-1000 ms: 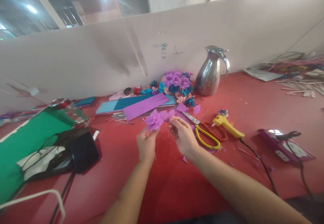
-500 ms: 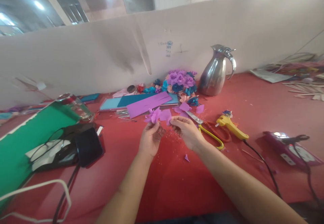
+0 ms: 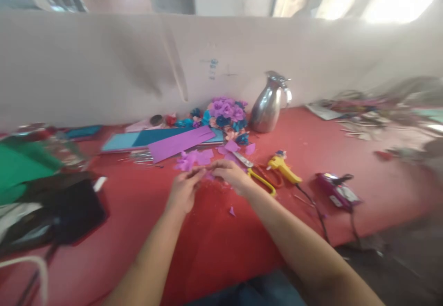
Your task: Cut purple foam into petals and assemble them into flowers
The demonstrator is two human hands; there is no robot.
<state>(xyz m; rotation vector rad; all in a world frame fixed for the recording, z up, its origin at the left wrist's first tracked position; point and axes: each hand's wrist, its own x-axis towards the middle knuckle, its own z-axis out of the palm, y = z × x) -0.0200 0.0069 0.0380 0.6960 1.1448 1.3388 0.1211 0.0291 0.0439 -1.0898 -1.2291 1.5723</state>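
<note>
matt paper flower – glossy metal jug

Along the back edge of the table we find paper sheets, flower bunch and jug, left to right; before the sheets, a paper flower; rightward from it, scissors, glue gun, extension socket

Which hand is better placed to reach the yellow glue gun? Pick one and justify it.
Likely the right hand: the yellow glue gun lies to its right, past the scissors, while the left hand is farther away. Blur hides whether either is free.
</note>
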